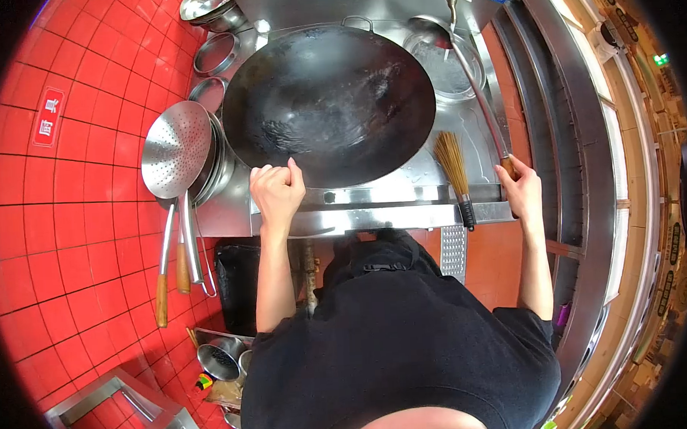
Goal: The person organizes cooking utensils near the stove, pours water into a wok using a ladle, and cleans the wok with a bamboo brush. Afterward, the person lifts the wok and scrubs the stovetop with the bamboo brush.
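A large dark wok (327,100) sits on the steel stove, with what looks like some water in its bottom. My left hand (277,190) is closed at the wok's near-left edge; whether it grips anything there I cannot make out. At the right, my right hand (520,185) is closed on the wooden handle end of a long ladle (478,93). The ladle's bowl rests over a round basin of water (448,68) under the tap. A bamboo brush (452,164) with a black handle lies between the wok and my right hand.
Perforated strainers (178,149) with wooden handles hang at the left beside the red tiled wall (74,188). Metal rings and bowls (216,53) stand behind them. A tap (451,6) rises at the back right. Steel shelving (558,128) runs along the right.
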`<state>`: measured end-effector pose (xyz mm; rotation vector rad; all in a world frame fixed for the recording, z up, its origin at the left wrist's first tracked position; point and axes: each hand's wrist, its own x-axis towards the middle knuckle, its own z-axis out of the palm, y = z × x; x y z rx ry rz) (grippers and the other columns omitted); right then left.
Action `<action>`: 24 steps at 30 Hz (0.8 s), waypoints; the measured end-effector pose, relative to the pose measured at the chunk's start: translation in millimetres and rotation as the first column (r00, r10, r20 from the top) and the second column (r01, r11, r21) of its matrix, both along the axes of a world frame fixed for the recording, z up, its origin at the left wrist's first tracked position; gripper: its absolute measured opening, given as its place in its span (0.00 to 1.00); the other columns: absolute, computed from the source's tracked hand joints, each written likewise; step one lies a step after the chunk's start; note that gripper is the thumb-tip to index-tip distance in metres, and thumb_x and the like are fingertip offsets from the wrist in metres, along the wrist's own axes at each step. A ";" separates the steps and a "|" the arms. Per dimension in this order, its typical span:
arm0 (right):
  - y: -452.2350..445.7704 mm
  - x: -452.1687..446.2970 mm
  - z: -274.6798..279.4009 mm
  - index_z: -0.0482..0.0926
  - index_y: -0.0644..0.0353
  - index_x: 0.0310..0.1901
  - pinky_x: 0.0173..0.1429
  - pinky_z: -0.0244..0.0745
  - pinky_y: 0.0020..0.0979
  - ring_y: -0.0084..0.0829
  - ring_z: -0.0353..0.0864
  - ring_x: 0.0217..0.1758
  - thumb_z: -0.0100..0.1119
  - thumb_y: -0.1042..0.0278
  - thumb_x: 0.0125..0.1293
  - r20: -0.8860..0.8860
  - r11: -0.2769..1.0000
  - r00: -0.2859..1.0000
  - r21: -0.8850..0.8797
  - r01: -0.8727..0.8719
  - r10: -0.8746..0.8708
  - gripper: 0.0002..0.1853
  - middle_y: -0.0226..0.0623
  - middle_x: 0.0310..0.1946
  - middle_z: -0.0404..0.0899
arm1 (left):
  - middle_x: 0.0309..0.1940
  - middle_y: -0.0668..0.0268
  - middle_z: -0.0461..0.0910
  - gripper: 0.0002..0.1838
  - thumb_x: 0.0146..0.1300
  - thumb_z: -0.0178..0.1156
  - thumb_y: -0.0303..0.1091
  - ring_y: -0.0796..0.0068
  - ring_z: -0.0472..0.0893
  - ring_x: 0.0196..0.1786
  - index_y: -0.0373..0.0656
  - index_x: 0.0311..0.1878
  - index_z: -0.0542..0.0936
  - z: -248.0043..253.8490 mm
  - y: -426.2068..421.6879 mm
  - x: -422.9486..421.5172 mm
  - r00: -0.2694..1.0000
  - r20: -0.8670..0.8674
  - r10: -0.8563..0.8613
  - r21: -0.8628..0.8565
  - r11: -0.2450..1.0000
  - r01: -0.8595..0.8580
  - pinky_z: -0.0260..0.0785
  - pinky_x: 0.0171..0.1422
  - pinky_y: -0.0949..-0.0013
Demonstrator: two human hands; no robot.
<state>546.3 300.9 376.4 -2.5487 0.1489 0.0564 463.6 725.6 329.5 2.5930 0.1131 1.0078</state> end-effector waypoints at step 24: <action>-39.3 73.2 -141.6 0.75 0.63 0.50 0.54 0.67 0.43 0.47 0.71 0.52 0.62 0.67 0.55 0.349 0.837 0.861 -0.529 -0.144 0.369 0.20 0.51 0.49 0.71 | 0.08 0.64 0.63 0.26 0.53 0.66 0.28 0.63 0.64 0.15 0.43 0.08 0.61 5.9 -5.9 1.0 0.995 -0.086 0.046 0.090 0.995 -0.038 0.55 0.28 0.63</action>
